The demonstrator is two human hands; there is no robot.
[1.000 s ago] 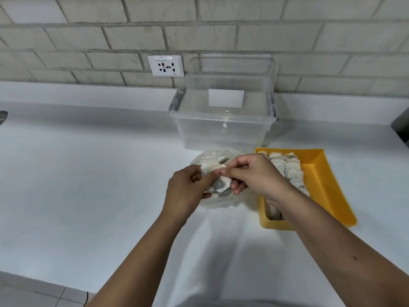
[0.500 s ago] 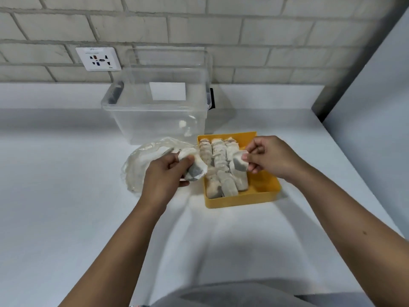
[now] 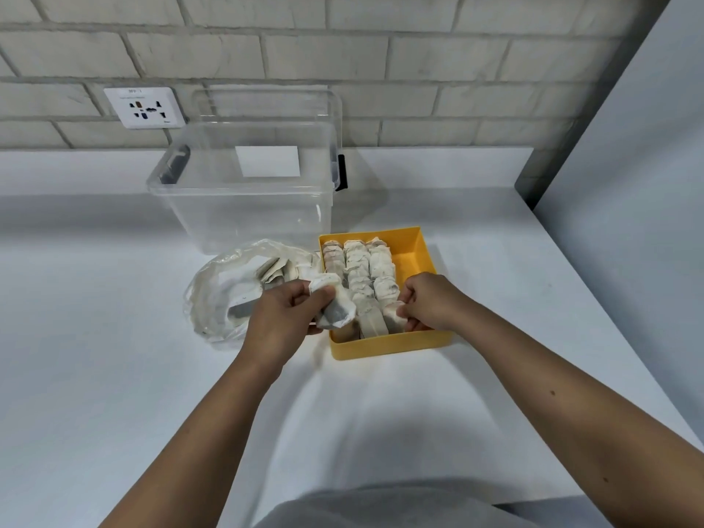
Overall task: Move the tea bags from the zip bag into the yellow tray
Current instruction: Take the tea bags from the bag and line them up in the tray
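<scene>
We note: R hand (image 3: 426, 302) has come down from above the yellow tray (image 3: 392, 346) to its near end, pinching one tea bag (image 3: 392, 312) onto row 3. L hand (image 3: 284, 318) grips spare bags (image 3: 337, 312) beside the zip bag (image 3: 217, 287). Est.: placement imminent; bags remain in zip bag.

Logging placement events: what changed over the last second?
The right hand parted from the left hand above the clear plastic zip bag, carried one white paper tea bag rightward and lowered it into the near end of the yellow plastic tray, still pinching it. The left hand keeps its grip on the remaining tea bags beside the tray. Zip bag, tray and clear plastic storage box stayed put.
</scene>
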